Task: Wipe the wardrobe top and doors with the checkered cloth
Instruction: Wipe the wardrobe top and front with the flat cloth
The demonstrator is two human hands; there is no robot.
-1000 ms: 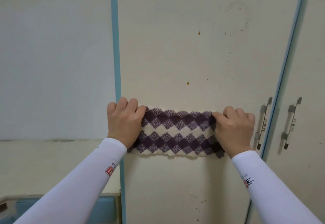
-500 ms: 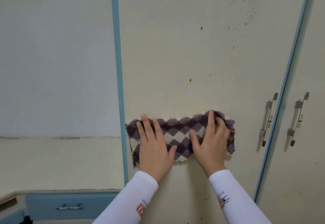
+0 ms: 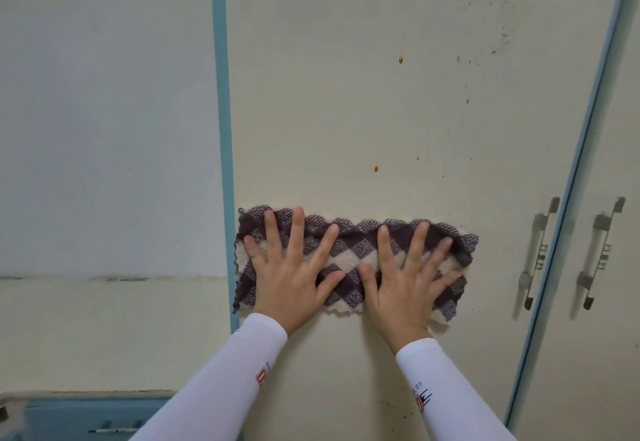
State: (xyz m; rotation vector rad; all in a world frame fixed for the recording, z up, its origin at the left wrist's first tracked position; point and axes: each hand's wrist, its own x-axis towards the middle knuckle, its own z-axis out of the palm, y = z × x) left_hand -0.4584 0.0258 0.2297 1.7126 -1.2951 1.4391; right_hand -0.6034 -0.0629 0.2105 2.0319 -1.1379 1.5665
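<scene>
A purple-and-cream checkered cloth (image 3: 353,233), folded into a long strip, lies flat against the cream wardrobe door (image 3: 346,111), near the door's left edge. My left hand (image 3: 287,274) presses on the cloth's left half with its palm flat and fingers spread. On the right half my right hand (image 3: 405,285) presses the same way, thumbs nearly touching. Small brown stains (image 3: 376,168) dot the door above the cloth, with more specks (image 3: 400,59) higher up.
A blue strip (image 3: 221,129) edges the door on the left, with a pale wall (image 3: 104,129) beyond it. Two metal handles (image 3: 538,253) (image 3: 601,253) flank the gap to the right-hand door (image 3: 616,354). A blue drawer front (image 3: 97,420) shows at bottom left.
A second ago my fists gripped the cloth's two ends. Both hands have since moved onto the cloth with flat palms, and the fingers are now spread wider.
</scene>
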